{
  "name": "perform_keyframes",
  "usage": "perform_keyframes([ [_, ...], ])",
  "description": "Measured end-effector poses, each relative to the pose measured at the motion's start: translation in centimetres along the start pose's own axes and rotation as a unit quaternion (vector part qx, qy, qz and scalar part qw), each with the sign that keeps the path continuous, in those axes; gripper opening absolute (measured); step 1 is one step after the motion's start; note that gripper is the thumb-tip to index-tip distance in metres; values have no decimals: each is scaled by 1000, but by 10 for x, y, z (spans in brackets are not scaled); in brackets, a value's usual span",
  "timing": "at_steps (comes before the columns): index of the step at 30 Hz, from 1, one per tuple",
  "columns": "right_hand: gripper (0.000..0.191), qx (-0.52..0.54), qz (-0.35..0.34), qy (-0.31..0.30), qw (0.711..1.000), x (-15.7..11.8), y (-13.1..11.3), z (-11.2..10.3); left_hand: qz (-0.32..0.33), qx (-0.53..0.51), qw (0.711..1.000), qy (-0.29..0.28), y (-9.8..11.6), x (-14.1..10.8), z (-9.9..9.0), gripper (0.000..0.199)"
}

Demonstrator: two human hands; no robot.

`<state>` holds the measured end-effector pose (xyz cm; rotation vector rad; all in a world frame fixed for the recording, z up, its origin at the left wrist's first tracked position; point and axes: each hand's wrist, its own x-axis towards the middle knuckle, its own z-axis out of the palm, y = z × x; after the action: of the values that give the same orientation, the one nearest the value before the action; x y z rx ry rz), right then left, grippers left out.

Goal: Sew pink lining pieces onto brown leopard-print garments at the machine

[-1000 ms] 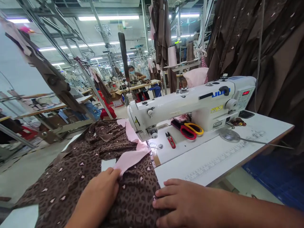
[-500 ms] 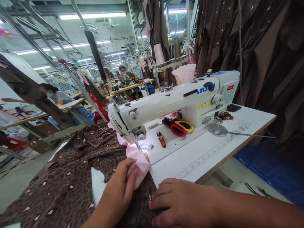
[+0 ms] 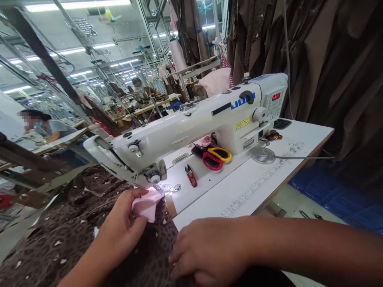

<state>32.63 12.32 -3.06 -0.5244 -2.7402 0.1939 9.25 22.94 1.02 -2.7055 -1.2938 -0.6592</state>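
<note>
Pink fabric point(image 3: 146, 205) lies at the needle area of the white sewing machine point(image 3: 179, 125), its near end pinched between the thumb and fingers of my left hand point(image 3: 122, 223). Brown leopard-patterned cloth point(image 3: 74, 231) spreads under and left of that hand. On this cloth, by the table's front edge, rests my right hand point(image 3: 206, 251), palm down with bent fingers; its fingertips press together at the cloth, and what they grip is hidden.
Red snips point(image 3: 190, 176) and scissors with red and yellow handles point(image 3: 214, 157) lie on the machine bed. Brown buttons point(image 3: 273, 136) and a clear disc point(image 3: 263, 155) sit further right. Dark garments hang behind. Two people work at tables in the background.
The view has shifted, with the machine now further left. My left hand has moved closer to the needle with the pink fabric, which is more folded. A pale piece beside that hand is now mostly covered.
</note>
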Motion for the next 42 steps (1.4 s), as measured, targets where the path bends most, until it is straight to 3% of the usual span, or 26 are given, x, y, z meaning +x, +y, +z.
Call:
perform_keyframes([
  [6, 22, -54, 133, 2, 990, 33, 44, -5, 26, 59, 995, -71, -18, 8, 12, 22],
  [9, 33, -69, 152, -3, 986, 43, 54, -1, 38, 76, 993, -76, -16, 9, 17, 24],
  [15, 41, -66, 182, -1, 981, 42, 47, 10, 40, 94, 989, -102, -18, 8, 23, 29],
  [19, 41, -64, 195, 12, 979, 38, 42, 12, 49, 129, 979, -149, -14, 10, 14, 27],
  [22, 44, -66, 203, 17, 977, 37, 40, 14, 66, 162, 973, -147, -9, 13, 5, 28],
  [26, 48, -67, 203, 22, 977, 36, 38, 16, 124, 164, 968, -141, -9, 13, 2, 22],
  [35, 51, -73, 195, 49, 977, 33, 39, 19, 260, 87, 954, -122, -19, 7, 22, 29],
  [39, 54, -69, 191, 49, 978, 33, 39, 19, 245, 71, 958, -134, -23, 10, 21, 28],
  [42, 57, -71, 200, 42, 976, 34, 39, 18, 188, 71, 970, -139, -28, 11, 17, 28],
])
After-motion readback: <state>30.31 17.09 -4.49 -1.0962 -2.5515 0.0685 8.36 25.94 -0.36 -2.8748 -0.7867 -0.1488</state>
